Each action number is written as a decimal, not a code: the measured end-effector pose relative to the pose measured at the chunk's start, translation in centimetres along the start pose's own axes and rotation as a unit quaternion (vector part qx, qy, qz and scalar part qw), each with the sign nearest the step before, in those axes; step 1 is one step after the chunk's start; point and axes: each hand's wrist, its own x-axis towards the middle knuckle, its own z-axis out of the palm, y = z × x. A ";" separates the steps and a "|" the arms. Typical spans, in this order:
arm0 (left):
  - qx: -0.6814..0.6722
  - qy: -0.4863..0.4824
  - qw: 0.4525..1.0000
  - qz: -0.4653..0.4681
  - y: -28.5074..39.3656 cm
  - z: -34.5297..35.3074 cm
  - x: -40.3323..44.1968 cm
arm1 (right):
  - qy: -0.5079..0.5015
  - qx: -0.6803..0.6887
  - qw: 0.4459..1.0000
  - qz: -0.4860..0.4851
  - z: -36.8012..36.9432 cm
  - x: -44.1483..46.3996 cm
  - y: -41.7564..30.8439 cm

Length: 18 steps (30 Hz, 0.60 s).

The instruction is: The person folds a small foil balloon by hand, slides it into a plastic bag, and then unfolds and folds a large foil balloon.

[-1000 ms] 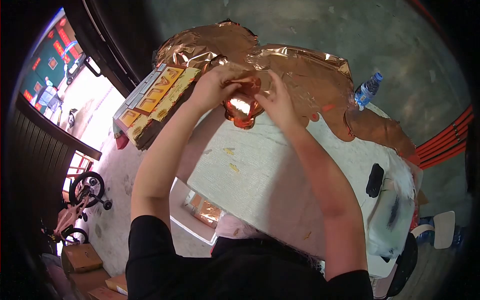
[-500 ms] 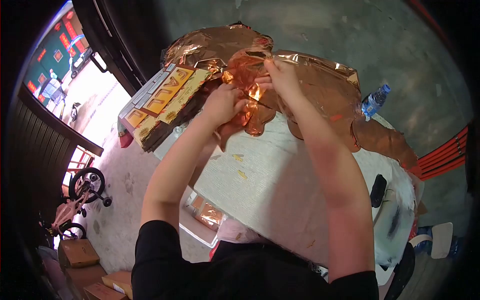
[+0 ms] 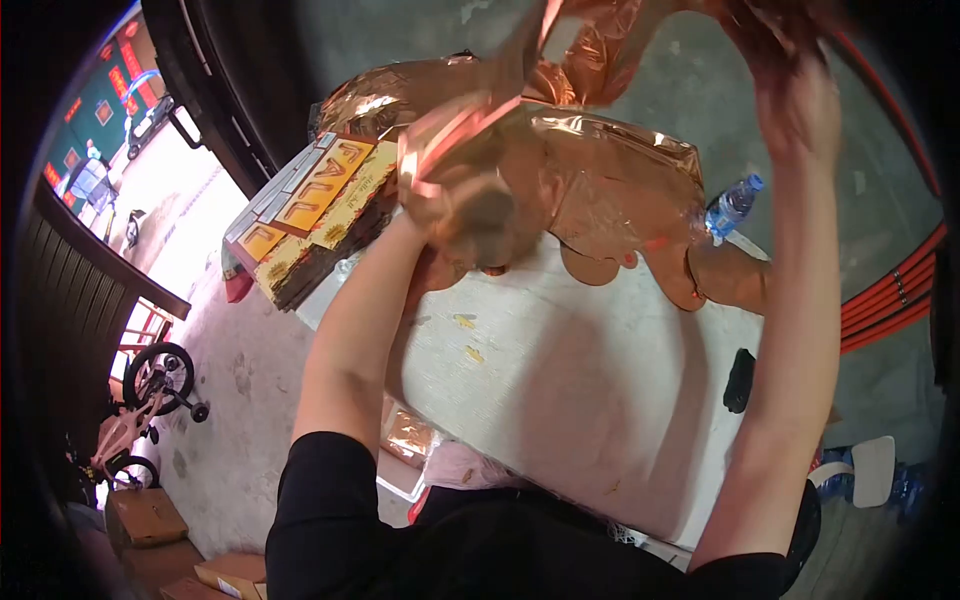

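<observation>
A shiny copper-coloured foil sheet (image 3: pixel 600 50) is spread in the air between my two hands, blurred by motion. My right hand (image 3: pixel 800 95) is raised at the upper right, closed on one end of the foil. At the left, my left hand (image 3: pixel 425 205) is mostly hidden behind the blurred foil, so its fingers cannot be made out. More flat copper foil pieces (image 3: pixel 630 185) lie along the far side of the white table (image 3: pixel 570 370). Beside my left forearm is a stack of printed packs (image 3: pixel 325 205) with the word FALL on it.
A water bottle (image 3: pixel 733 208) stands at the table's far right, and a black object (image 3: pixel 739 380) lies nearer. Small yellow scraps (image 3: pixel 473 353) are on the tabletop. Cardboard boxes (image 3: pixel 148 516) and a small bicycle (image 3: pixel 155 385) are on the floor at left. Red hoses (image 3: pixel 895 295) run at right.
My right hand has risen far up and to the right, pulling foil with it. The foil near my hands has gone from bunched to stretched out. My left hand has moved slightly left.
</observation>
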 end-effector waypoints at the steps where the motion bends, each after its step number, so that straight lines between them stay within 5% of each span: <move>1: -0.005 0.000 1.000 0.005 -2.4 -0.4 -0.9 | -0.033 -0.035 0.998 0.026 -1.5 -1.2 -1.3; 3: 0.364 -0.032 0.917 -0.157 -6.4 -0.9 -2.0 | -0.104 -0.091 0.985 0.103 -4.5 -6.2 -4.3; 4: -0.026 0.070 0.981 -0.177 -12.2 -0.7 -3.3 | -0.139 -0.111 0.972 0.153 -6.0 -9.0 -5.6; 5: -0.031 0.065 0.982 -0.175 -4.8 -0.4 -1.2 | -0.159 -0.104 0.959 0.210 -7.3 -11.9 -6.7; 6: 0.332 -0.059 0.891 -0.303 3.3 -1.0 0.9 | -0.177 -0.096 0.942 0.267 -8.3 -14.7 -7.6; 9: 0.289 0.119 0.926 -0.211 5.9 -0.9 1.1 | -0.224 -0.292 0.881 0.297 -9.7 -22.1 -10.4; 12: 0.111 0.102 0.954 -0.258 12.8 0.8 1.5 | -0.249 -0.328 0.854 0.318 -10.9 -27.6 -12.1; 14: 0.039 -0.086 0.957 -0.275 19.3 3.4 0.5 | -0.233 -0.311 0.830 0.401 -11.6 -30.0 -13.4; 16: 0.090 -0.282 0.936 -0.188 19.6 5.8 -3.8 | -0.217 -0.287 0.801 0.478 -12.4 -31.1 -14.3; 18: 0.184 -0.395 0.898 -0.064 20.8 7.5 -6.8 | -0.318 -0.318 0.724 0.524 -13.3 -32.0 -15.1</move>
